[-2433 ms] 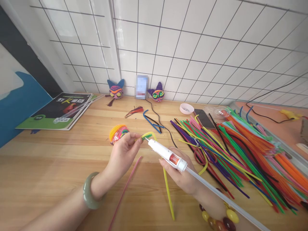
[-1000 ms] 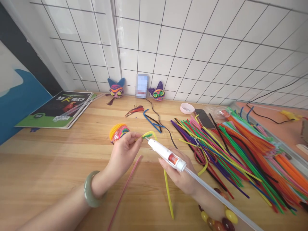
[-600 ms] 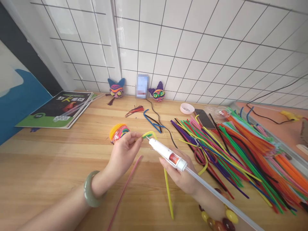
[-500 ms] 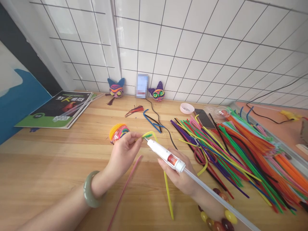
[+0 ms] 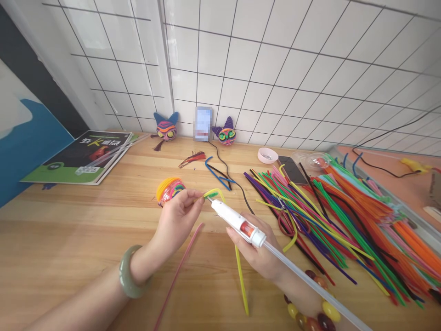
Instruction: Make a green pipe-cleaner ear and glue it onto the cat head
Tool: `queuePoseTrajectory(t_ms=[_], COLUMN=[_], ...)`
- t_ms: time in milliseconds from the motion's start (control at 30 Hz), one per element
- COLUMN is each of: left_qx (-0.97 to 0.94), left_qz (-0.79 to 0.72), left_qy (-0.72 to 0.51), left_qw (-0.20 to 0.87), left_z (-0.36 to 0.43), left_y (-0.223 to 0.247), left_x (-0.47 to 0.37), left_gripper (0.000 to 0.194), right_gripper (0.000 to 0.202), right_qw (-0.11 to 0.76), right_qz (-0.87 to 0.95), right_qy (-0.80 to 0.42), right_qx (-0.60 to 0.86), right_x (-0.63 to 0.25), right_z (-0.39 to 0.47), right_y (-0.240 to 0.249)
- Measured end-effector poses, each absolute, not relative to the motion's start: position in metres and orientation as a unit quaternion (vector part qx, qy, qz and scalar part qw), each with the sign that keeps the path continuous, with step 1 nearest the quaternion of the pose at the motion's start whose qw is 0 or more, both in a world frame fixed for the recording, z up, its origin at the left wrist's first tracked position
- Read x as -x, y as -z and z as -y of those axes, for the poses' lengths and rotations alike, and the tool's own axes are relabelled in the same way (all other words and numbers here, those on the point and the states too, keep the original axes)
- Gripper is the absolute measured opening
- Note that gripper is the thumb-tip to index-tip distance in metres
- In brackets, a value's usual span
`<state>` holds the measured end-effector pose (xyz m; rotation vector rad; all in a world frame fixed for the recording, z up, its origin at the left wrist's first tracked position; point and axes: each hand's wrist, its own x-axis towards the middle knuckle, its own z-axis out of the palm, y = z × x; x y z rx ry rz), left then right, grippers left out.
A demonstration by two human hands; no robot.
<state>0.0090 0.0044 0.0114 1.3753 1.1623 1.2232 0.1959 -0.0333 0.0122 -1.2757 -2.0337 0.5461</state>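
My left hand (image 5: 182, 211) pinches the end of a bent yellow pipe cleaner (image 5: 241, 280), with a short green piece (image 5: 211, 195) beside the fingertips. Fingers of my right hand (image 5: 253, 250) wrap round a white glue gun (image 5: 229, 215), its metal tip touching or almost touching the green piece. From the gun's rear a long translucent stick (image 5: 303, 276) runs to the lower right. The yellow pipe cleaner passes behind the gun and hangs toward the front. Just behind my left hand sits a round ball (image 5: 168, 187) with yellow and coloured windings, partly hidden by the fingers.
Many coloured pipe cleaners (image 5: 330, 230) cover the right side, with scissors (image 5: 284, 218) among them. A pink dish (image 5: 268, 155) and a dark phone (image 5: 292, 170) lie behind. Two decorated heads (image 5: 166, 128) lean at the wall. A book (image 5: 82, 156) lies at left, a pink pipe cleaner (image 5: 181, 269) in front.
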Motion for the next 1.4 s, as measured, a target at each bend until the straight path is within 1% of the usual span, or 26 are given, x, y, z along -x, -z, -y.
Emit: queuePoseTrajectory(t_ms=[167,333,567,800,967,1200,1400], left_qx=[-0.563,-0.561,-0.562,-0.554,-0.561,-0.557,-0.559], left_qz=[-0.484,-0.469,-0.483,-0.468,-0.480,-0.469,-0.479], left_qy=[-0.496,-0.498,-0.498,-0.499,-0.499,-0.502,-0.500], left_qw=[0.451,0.466,0.451,0.474,0.454,0.467,0.457], left_z=[-0.0047,-0.0045,-0.0036,-0.0039,-0.0037,-0.0031,-0.0042], left_y=[-0.0106,-0.0121,-0.0118,-0.0129,-0.0126,-0.0130,-0.0125], left_x=[-0.0086,-0.0096,-0.0088,-0.0094,-0.0086,-0.0094,-0.0092], left_gripper=[0.014,0.013,0.014,0.015,0.015,0.014,0.013], right_gripper=[0.015,0.019,0.017,0.017,0.014,0.018,0.013], right_qw=[0.349,0.338,0.343,0.331,0.336,0.327,0.343], right_qz=[0.774,0.778,0.776,0.783,0.777,0.778,0.774], right_qy=[-0.213,-0.215,-0.211,-0.206,-0.212,-0.214,-0.207], right_qx=[0.483,0.484,0.486,0.485,0.488,0.492,0.490], right_x=[-0.1968,-0.1943,-0.1968,-0.1961,-0.1973,-0.1964,-0.1975], right_z=[0.0311,0.0320,0.0315,0.0327,0.0326,0.0338,0.0316], right_y=[-0.0121,-0.0139,-0.0126,-0.0133,-0.0117,-0.0136,-0.0116])
